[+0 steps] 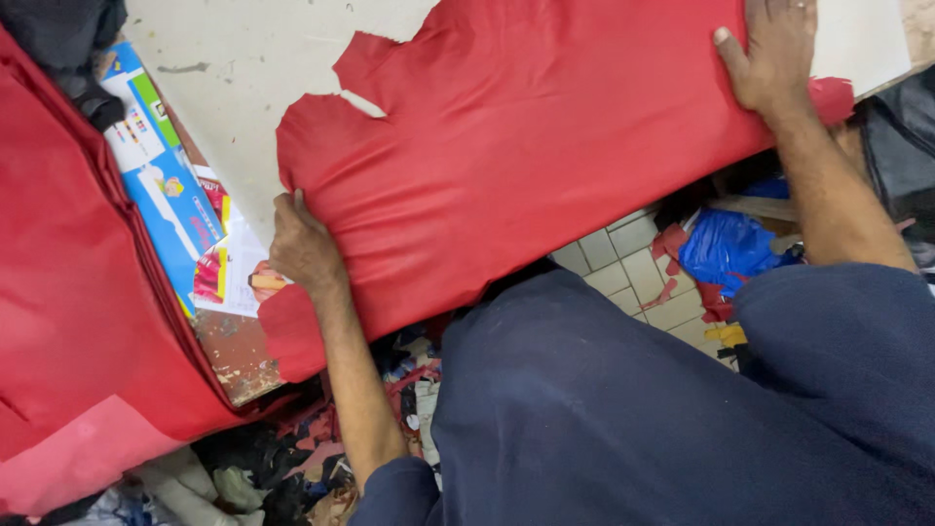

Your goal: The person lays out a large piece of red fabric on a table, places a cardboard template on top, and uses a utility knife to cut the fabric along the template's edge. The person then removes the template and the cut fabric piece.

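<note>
A large piece of red fabric point(526, 156) with a cut, wavy edge lies across a pale worktable point(243, 68) and hangs over its near edge. My left hand point(304, 248) grips the fabric's lower left edge where it drapes off the table. My right hand point(774, 54) lies flat on top of the fabric at its far right end, fingers spread, pressing it down. Both forearms are bare below dark blue sleeves.
A thick stack of red fabric point(78, 312) fills the left side, over colourful printed paper point(170, 195) and a worn board. Fabric scraps point(292, 458) litter the tiled floor point(633, 263). A blue plastic bag point(730, 248) lies at right. My dark blue clothing point(633, 409) fills the foreground.
</note>
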